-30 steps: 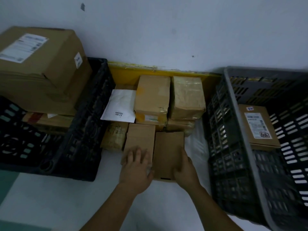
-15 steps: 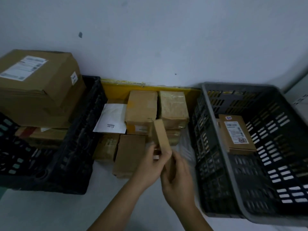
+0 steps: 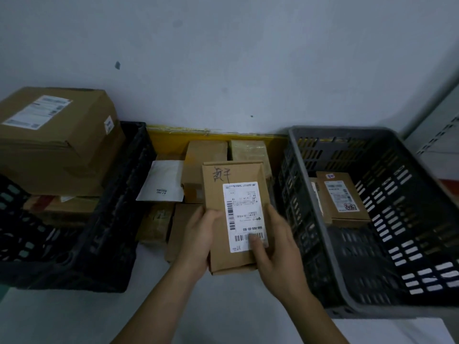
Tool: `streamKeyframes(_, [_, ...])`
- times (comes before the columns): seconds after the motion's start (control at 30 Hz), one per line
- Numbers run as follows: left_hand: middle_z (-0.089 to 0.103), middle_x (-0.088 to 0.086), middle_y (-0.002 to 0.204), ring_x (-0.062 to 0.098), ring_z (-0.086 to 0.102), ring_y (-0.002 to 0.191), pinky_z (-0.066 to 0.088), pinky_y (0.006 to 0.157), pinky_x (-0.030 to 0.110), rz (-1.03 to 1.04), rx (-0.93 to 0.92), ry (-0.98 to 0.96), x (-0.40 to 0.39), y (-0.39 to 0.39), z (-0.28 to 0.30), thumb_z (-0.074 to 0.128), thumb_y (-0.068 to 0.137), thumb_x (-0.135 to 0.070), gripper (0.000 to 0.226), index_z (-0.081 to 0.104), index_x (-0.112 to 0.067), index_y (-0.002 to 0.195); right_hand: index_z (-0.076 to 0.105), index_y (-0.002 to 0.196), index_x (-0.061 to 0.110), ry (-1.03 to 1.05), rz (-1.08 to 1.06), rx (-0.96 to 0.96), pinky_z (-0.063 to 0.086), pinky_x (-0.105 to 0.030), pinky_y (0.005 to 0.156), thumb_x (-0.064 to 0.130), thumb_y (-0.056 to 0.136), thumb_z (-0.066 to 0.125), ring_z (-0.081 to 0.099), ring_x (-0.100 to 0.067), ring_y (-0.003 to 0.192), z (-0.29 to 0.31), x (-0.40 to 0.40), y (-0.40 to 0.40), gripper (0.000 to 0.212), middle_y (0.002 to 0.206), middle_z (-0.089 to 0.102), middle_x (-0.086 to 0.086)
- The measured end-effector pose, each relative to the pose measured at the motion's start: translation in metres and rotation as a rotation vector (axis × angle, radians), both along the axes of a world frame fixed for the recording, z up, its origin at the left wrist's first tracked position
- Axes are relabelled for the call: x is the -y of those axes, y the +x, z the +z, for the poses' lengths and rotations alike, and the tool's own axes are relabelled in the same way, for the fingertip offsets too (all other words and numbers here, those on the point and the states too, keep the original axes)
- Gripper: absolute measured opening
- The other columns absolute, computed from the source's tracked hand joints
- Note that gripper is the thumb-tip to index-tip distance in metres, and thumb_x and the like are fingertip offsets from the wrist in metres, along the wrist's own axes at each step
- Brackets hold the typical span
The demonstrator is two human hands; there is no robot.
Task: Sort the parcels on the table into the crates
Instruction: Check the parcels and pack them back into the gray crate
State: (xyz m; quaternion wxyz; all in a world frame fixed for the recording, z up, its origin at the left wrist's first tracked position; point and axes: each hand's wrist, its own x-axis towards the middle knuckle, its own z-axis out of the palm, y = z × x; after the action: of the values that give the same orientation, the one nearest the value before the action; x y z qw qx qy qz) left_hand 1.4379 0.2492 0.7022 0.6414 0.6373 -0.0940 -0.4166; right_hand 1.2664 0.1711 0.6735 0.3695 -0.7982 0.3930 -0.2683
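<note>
Half a second back the flat parcel (image 3: pixel 234 214) stood on edge between the hands; now it is turned label-up, raised above the pile, its long axis running away from the person toward the wall, the top end tipped slightly left. Its white shipping label (image 3: pixel 244 216) faces up, with dark handwriting above it near the far end. The left hand (image 3: pixel 198 238) grips the near left edge, fingers curled under, and the right hand (image 3: pixel 275 247) grips the near right edge with the thumb pressed on the label's barcode. 2 crates flank the pile: a black crate (image 3: pixel 119 219) on the left with a large carton (image 3: pixel 57 137) stacked on other boxes inside, and a grey crate (image 3: pixel 310 189) on the right holding at least 1 labelled box (image 3: pixel 341 198), with the edge of something else beside it. Between the crates I count about 5 brown parcels (image 3: pixel 206 155) plus 1 white mailer (image 3: pixel 164 181), though overlap makes the count uncertain. They rest on a pale table (image 3: pixel 62 316) against a plain grey-white wall (image 3: pixel 223 58), with a yellow strip (image 3: pixel 173 135) along its base.
</note>
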Motion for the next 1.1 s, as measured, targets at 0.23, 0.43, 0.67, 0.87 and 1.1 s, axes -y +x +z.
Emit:
streamKeyframes(0.23, [0.082, -0.005, 0.102, 0.015, 0.08, 0.086, 0.059, 0.08, 0.042, -0.061, 0.066, 0.031, 0.007, 0.0, 0.02, 0.061, 0.102, -0.033, 0.018, 0.073, -0.034, 0.115, 0.026, 0.165, 0.042, 0.043, 0.071, 0.037, 0.043, 0.0, 0.09, 0.035, 0.111, 0.049, 0.043, 0.021, 0.13, 0.016, -0.003, -0.002, 0.059, 0.161, 0.038, 0.013])
streamKeyframes(0.43, [0.072, -0.035, 0.11, -0.015, 0.066, 0.095, 0.046, 0.078, 0.022, -0.289, 0.353, 0.03, 0.028, -0.009, 0.038, 0.046, 0.102, -0.07, 0.025, 0.061, -0.061, 0.12, 0.046, 0.161, 0.03, -0.093, -0.055, 0.112, 0.039, -0.001, 0.099, 0.005, 0.11, 0.055, 0.046, 0.013, 0.134, 0.057, 0.02, -0.036, 0.057, 0.151, 0.049, 0.01])
streamKeyframes(0.67, [0.027, -0.002, 0.172, 0.02, 0.028, 0.157, 0.031, 0.127, 0.048, -0.52, 0.909, 0.086, 0.08, -0.056, 0.035, 0.039, 0.101, -0.073, 0.084, 0.023, -0.026, 0.169, 0.045, 0.157, 0.045, -0.127, -0.339, 0.091, 0.046, -0.006, 0.091, 0.019, 0.112, 0.052, 0.051, 0.009, 0.128, 0.081, 0.074, -0.122, 0.053, 0.145, 0.047, 0.019])
streamKeyframes(0.87, [0.002, 0.002, 0.179, 0.027, 0.001, 0.163, 0.013, 0.133, 0.049, -0.625, 1.264, 0.245, 0.122, -0.092, 0.011, 0.025, 0.097, -0.083, 0.094, 0.006, -0.026, 0.17, 0.039, 0.165, 0.032, -0.141, -0.523, -0.117, 0.041, -0.025, 0.096, 0.02, 0.113, 0.047, 0.048, -0.009, 0.122, 0.064, 0.17, -0.18, 0.054, 0.155, 0.041, 0.002])
streamKeyframes(1.1, [-0.012, 0.007, 0.178, 0.031, -0.01, 0.163, 0.005, 0.132, 0.051, -0.651, 1.369, 0.415, 0.176, -0.121, -0.015, 0.029, 0.098, -0.08, 0.097, -0.004, -0.024, 0.17, 0.033, 0.167, 0.026, -0.086, -0.408, -0.316, 0.049, -0.041, 0.104, 0.02, 0.112, 0.044, 0.057, -0.031, 0.128, 0.012, 0.275, -0.188, 0.057, 0.159, 0.037, -0.009])
